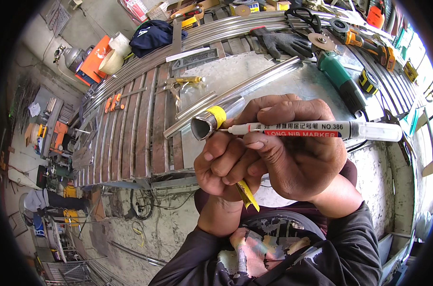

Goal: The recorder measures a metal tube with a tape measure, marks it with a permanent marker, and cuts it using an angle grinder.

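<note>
A short metal tube (pixel 235 102) points its open, dark end toward the lower left. Around it, near that end, lies a yellow strip (pixel 217 114); its loose tail hangs below my left hand (pixel 226 164). That hand is closed under the tube, its fingers curled around the strip. In my right hand (pixel 304 155) is a white marker pen (pixel 293 128), held sideways between thumb and fingers. The pen's thin tip touches or nearly touches the strip at the tube's edge; I cannot tell which. A clear cap covers the pen's back end.
Beyond my hands, longer shiny tubes (pixel 254 86) lie across a slatted metal bench (pixel 145 121). To the right are a green angle grinder (pixel 340 81) and a yellow tape measure (pixel 368 82). Farther back lie a grey glove (pixel 288 44) and a brass-coloured clamp-like tool (pixel 190 80).
</note>
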### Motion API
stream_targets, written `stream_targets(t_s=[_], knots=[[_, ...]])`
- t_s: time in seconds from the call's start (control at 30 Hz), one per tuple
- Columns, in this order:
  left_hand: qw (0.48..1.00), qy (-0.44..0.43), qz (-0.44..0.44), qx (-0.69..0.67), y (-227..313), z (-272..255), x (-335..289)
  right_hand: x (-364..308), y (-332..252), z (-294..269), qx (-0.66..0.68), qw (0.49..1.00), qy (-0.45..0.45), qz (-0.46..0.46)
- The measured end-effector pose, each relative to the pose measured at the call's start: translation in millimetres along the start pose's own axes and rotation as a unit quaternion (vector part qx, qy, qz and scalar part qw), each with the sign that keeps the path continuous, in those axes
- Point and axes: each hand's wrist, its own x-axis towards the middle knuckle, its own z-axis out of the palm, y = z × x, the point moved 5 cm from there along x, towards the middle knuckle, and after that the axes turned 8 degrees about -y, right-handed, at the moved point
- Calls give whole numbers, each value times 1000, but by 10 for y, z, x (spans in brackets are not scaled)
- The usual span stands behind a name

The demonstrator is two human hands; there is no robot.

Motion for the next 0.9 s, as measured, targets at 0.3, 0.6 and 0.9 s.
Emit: stream_targets(t_s=[0.3,0.6,0.9], knots=[[998,-46,-22,38,-27,83,142,-13,38,31,33,998,57,-9],[1000,-2,-18,16,-65,85,118,26,-7,-11,27,999,37,-2],[828,17,-38,560,276,79,-50,-128,-14,-425,178,968,131,120]])
